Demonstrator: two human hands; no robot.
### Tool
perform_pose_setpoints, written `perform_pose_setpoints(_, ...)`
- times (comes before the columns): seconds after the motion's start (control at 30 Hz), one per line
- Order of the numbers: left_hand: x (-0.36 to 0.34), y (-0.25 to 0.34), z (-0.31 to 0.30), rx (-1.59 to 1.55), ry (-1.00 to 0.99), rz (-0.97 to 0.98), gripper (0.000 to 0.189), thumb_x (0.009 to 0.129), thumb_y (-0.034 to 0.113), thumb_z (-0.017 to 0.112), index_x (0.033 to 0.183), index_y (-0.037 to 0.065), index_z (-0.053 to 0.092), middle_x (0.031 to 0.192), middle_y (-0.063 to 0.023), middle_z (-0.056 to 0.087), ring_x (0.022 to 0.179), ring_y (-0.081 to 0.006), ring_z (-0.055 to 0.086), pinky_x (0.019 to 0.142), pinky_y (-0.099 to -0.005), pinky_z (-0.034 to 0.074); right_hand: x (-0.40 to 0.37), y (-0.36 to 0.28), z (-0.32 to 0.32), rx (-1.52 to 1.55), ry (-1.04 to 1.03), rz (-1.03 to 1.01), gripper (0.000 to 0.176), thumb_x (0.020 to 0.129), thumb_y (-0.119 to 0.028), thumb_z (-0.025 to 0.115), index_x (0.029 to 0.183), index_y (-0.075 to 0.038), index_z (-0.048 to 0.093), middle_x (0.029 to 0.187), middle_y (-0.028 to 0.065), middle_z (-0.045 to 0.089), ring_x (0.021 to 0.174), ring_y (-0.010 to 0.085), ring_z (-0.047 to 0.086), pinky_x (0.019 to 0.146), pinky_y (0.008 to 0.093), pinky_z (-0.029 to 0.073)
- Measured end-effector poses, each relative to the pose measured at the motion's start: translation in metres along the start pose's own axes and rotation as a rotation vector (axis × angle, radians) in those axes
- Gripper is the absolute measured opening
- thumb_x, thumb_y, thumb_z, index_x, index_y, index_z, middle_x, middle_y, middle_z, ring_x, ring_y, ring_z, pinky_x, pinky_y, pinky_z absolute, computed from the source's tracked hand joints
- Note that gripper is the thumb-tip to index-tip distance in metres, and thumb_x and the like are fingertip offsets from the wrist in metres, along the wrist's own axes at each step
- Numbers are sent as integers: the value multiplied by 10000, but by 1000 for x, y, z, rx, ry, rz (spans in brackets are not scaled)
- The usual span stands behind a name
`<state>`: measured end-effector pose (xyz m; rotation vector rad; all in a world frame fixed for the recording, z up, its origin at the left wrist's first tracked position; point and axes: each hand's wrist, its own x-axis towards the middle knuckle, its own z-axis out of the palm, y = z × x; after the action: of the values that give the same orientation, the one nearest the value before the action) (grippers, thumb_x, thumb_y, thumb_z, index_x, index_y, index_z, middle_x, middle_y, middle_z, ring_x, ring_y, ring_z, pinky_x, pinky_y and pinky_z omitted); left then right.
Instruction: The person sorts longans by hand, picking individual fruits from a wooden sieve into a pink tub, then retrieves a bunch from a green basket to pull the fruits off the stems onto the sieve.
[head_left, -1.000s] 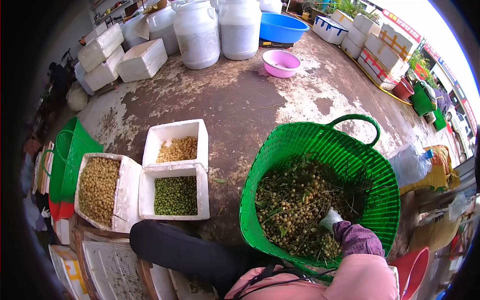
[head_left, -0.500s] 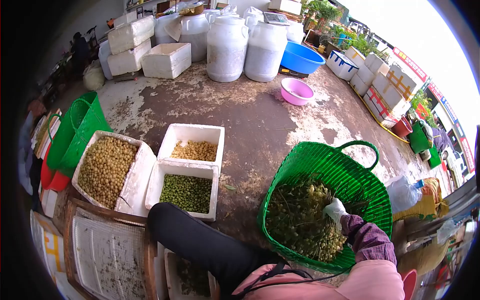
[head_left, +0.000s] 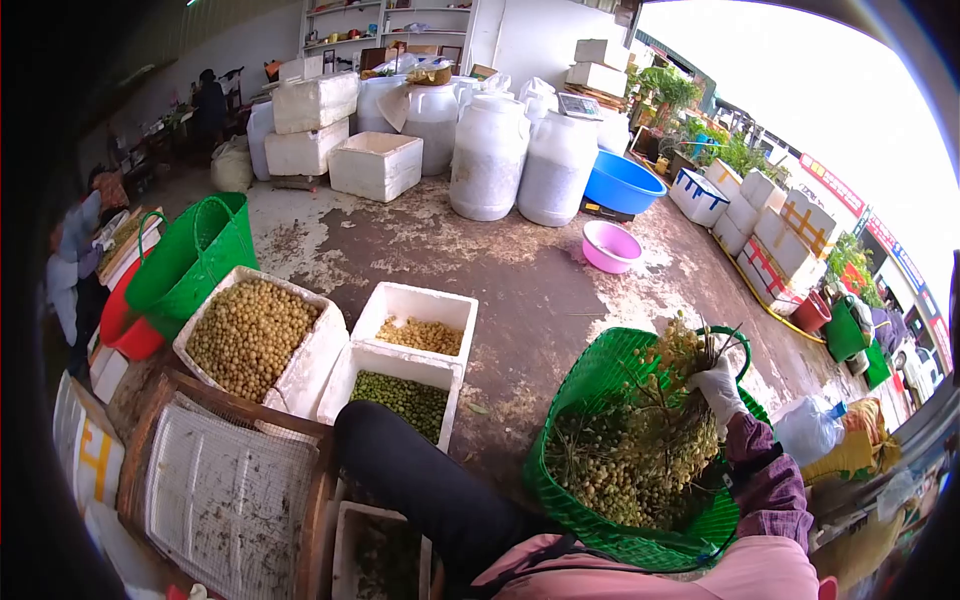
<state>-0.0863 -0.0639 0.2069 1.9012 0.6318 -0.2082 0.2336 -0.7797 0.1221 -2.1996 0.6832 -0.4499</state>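
Observation:
My right hand [head_left: 716, 390], in a white glove, is closed round the stems of a bunch of berries [head_left: 672, 362] with thin twigs. The bunch is raised above the green woven basket [head_left: 560, 395], its lower end reaching down to the pile. More berry stems [head_left: 610, 470] with small yellowish-green fruit fill the basket beneath it. My left hand is out of view. To the left of my knee stand foam boxes: one of green berries [head_left: 400, 400], one of a few yellow berries [head_left: 425, 337], and a fuller one of yellow-brown berries [head_left: 252, 338].
A wood-framed mesh screen [head_left: 235, 500] lies at lower left. Another green basket [head_left: 205, 265] and a red basin [head_left: 130, 325] are behind it. Farther off are a pink basin [head_left: 611, 247], a blue tub [head_left: 622, 183] and white barrels [head_left: 490, 160]. A person [head_left: 75, 270] is at far left.
My right hand has risen out of the basket with a bunch of berry stems, which was among the pile before. The camera view has tilted up and shifted left.

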Motion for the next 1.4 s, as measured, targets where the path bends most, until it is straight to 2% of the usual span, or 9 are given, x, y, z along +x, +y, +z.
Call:
perform_pose_setpoints(0.2, 5, -4, 13, 333, 178, 298, 404, 975, 134, 480, 1329, -57, 444, 1283, -160, 544, 1166, -223, 527, 1009, -297, 390, -13, -98, -37, 89, 4, -180, 447, 575, -6, 715, 991, 12, 552, 816, 64, 574, 705, 165, 541, 583, 324, 468)
perform_pose_setpoints(0.4, -10, 16, 26, 462, 209, 220, 344, 977, 59, 443, 1300, -52, 482, 1249, -138, 571, 1119, -209, 553, 985, -300, 418, 6, -166, -56, 82, 2, -373, 478, 588, 22, 731, 998, -16, 488, 845, 57, 579, 743, 178, 556, 617, 322, 494)
perform_pose_setpoints(0.63, -8, -52, 18, -153, 222, 263, 331, 960, -13, 432, 1279, -82, 485, 1273, -129, 544, 1123, -181, 533, 991, -265, 409, -26, -290, -44, 78, -247, -614, 463, 564, -14, 769, 963, 26, 537, 818, 95, 624, 734, 193, 606, 592, 319, 495)
perform_pose_setpoints(0.73, -11, -58, 18, 190, 222, 312, 359, 966, 8, 437, 1316, -69, 451, 1289, -131, 531, 1161, -168, 502, 982, -268, 416, -50, -350, -21, 7, -307, -721, 372, 573, -40, 760, 885, 50, 581, 770, 113, 653, 689, 185, 618, 583, 312, 496)
perform_pose_setpoints(0.77, -11, -63, 13, 215, 191, 239, 497, 935, 221, 573, 1348, -22, 440, 1386, -145, 447, 1211, -250, 476, 979, -367, 428, -75, -373, -13, -35, -297, -810, 315, 575, -53, 754, 828, 63, 605, 725, 116, 650, 647, 182, 617, 566, 310, 492)
perform_pose_setpoints(0.83, -6, -73, 23, 110, 333, 391, 333, 930, 132, 579, 1228, -14, 553, 1070, -94, 592, 942, -158, 578, 831, -274, 475, -123, -421, -2, -148, -383, -971, 272, 585, -59, 753, 796, 63, 632, 729, 127, 655, 702, 184, 631, 618, 310, 502)
perform_pose_setpoints(1.13, -42, -84, 37, 29, 466, 316, 283, 918, 58, 582, 1195, -1, 594, 971, -106, 692, 843, -135, 656, 780, -248, 505, -347, -537, 154, -135, -857, -1588, 435, 547, -222, 791, 780, 90, 596, 732, 181, 612, 684, 296, 585, 624, 377, 478)
perform_pose_setpoints(1.23, -48, -90, 44, -38, 544, 267, 251, 913, 76, 600, 1151, 4, 631, 939, -88, 699, 819, -117, 651, 769, -247, 506, -422, -518, 261, 14, -955, -1841, 228, 639, -141, 642, 753, 57, 646, 716, 236, 635, 696, 390, 640, 600, 431, 496)
perform_pose_setpoints(1.4, -46, -110, 45, 24, 484, 130, 292, 891, 47, 628, 1180, 14, 611, 1000, -91, 693, 886, -127, 650, 802, -245, 505, -537, -436, 419, -163, -1126, -2165, 381, 674, -140, 669, 1036, -27, 637, 965, 194, 667, 918, 362, 646, 753, 446, 517)
